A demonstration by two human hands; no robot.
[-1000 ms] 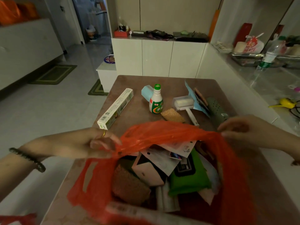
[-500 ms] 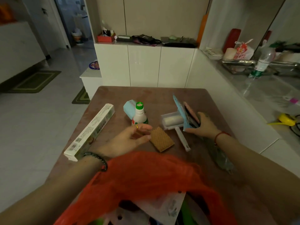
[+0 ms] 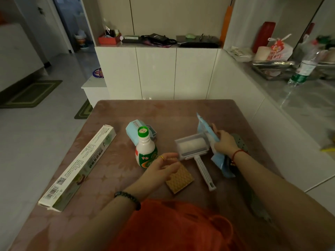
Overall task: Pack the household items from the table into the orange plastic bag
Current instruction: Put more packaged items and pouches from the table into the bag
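Note:
The orange plastic bag [image 3: 174, 227] lies at the near edge of the brown table [image 3: 163, 113], below my forearms. My right hand [image 3: 223, 144] grips a light blue flat packet [image 3: 206, 129] standing on edge beside a white lint roller [image 3: 194, 147]. My left hand [image 3: 163, 169] hovers open, fingers spread, between a white bottle with a green cap [image 3: 145, 149] and a tan waffle-textured sponge [image 3: 179, 179]. A long white and green box [image 3: 79, 165] lies at the left. A pale blue case [image 3: 134, 131] sits behind the bottle.
A grey-green perforated item [image 3: 240, 144] lies under my right wrist at the table's right side. White cabinets [image 3: 155, 73] stand beyond the table. A counter [image 3: 299, 98] with a plastic bottle and bags runs along the right. Floor and mats lie to the left.
Both hands let go of the bag's rim and reached forward over the table. My right hand took hold of the blue packet; the view tilted up, so the bag's contents dropped out of sight.

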